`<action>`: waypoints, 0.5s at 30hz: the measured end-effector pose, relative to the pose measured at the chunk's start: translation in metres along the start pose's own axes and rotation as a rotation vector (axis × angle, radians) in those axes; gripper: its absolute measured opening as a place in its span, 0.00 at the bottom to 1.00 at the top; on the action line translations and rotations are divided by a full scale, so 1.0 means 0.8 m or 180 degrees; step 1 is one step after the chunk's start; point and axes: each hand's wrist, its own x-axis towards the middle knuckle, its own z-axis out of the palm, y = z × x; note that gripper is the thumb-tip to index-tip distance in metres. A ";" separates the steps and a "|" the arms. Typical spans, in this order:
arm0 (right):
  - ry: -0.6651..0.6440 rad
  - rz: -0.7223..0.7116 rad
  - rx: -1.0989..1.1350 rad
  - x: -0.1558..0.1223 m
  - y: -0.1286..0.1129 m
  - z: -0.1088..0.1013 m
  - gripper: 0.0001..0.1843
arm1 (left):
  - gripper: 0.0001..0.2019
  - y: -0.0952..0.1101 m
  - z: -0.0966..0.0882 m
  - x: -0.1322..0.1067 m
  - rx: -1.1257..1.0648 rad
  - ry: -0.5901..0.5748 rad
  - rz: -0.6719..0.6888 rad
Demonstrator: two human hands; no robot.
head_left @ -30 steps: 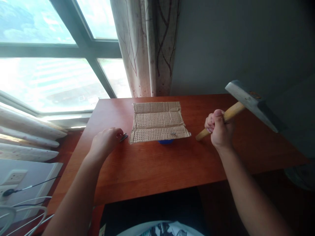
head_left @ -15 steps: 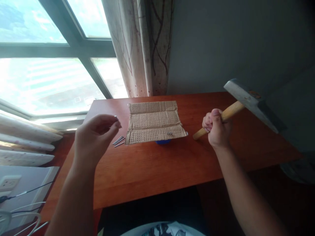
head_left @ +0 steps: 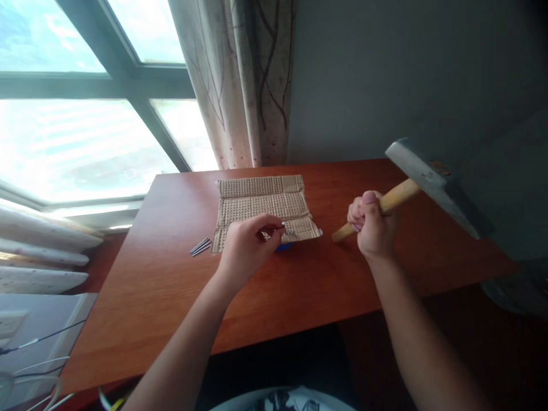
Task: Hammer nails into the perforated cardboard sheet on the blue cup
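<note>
My left hand is over the near part of a perforated tan sheet, thumb and forefinger pinched on a nail whose small shiny head shows at the fingertips. Most of that nail is hidden by the fingers. Just beside the fingertips, a few small metal nail heads stick up from the sheet's near right part. My right hand is wrapped round the wooden handle of a hammer, raised above the table to the right of the sheet. Its steel head points up and right.
Several loose nails lie on the wooden table, left of the sheet. A blue object shows under the sheet's near edge. A window and curtain stand behind at left, with cables low at left.
My left hand has moved right, from beside the sheet to over its near part by the nail heads, still pinching the nail. My right hand holds the hammer almost as before.
</note>
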 end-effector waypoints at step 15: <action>0.0048 0.0001 -0.0044 0.000 -0.003 0.000 0.29 | 0.02 -0.003 0.002 -0.001 0.0513 -0.0028 -0.0041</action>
